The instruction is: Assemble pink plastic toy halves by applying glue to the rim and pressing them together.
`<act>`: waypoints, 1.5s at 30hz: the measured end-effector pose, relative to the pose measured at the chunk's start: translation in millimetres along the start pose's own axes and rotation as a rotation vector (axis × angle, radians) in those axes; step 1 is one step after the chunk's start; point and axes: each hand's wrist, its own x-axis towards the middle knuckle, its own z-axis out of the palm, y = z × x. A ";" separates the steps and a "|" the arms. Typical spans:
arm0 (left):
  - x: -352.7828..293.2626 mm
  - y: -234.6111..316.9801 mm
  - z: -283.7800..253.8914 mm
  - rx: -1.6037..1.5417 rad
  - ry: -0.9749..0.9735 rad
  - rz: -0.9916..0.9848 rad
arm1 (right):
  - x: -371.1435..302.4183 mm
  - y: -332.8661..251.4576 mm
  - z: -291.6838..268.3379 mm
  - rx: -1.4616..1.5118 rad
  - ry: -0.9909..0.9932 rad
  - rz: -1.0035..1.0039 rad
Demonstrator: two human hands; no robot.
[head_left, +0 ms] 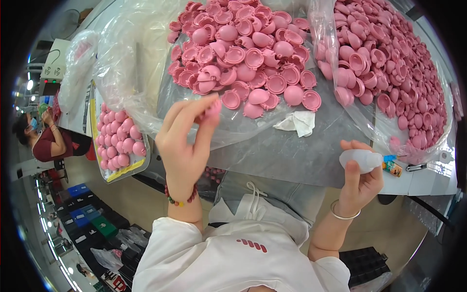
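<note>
My left hand (181, 138), raised over the front of the table, pinches a small pink plastic piece (213, 108) between thumb and fingertips; its exact shape is partly hidden. At the right, my right hand (359, 187) wraps round a white squeeze bottle (359, 159) with a blue nozzle (389, 158) pointing right. Beyond my left hand spreads a pile of pink plastic half shells (253, 58), some hollow side up, on a clear plastic sheet. A crumpled white tissue (297, 123) lies between the hands, near the pile.
A large clear bag (325, 63) full of pink shells stands at the right. On the left, a tray (146, 163) holds rounded pink pieces. A small box (392, 169) and a stapler (416, 167) lie beyond the bottle. Another person (51, 138) sits far left.
</note>
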 end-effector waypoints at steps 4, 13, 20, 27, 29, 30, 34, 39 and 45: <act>-19.0 34.8 3.7 -0.509 -0.232 0.110 | -11.3 -20.0 8.9 0.549 -0.144 0.140; -39.1 35.5 47.5 -1.037 -0.469 0.023 | -34.2 -26.6 26.2 0.739 -0.239 0.266; -45.4 50.6 41.1 -1.501 -0.525 -0.514 | -31.2 -26.6 27.1 0.453 -0.035 0.154; -49.4 44.1 46.8 -1.717 -0.602 -0.368 | -20.7 -22.0 4.2 0.591 -0.033 -0.072; -49.2 45.2 46.7 -1.680 -0.586 -0.341 | -19.2 -20.9 2.6 0.464 -0.008 -0.231; -48.8 45.7 46.5 -1.680 -0.590 -0.342 | -16.9 -20.3 -0.1 0.463 -0.005 -0.230; -47.9 52.9 47.0 -1.600 -0.557 -0.387 | -10.8 -28.0 -5.3 0.294 -0.128 -0.485; -52.0 51.6 46.5 -1.516 -0.491 -0.441 | -17.9 -27.3 1.9 0.227 -0.102 -0.449; -50.1 47.4 46.2 -1.663 -0.592 -0.360 | -18.2 -30.2 1.8 0.202 -0.086 -0.437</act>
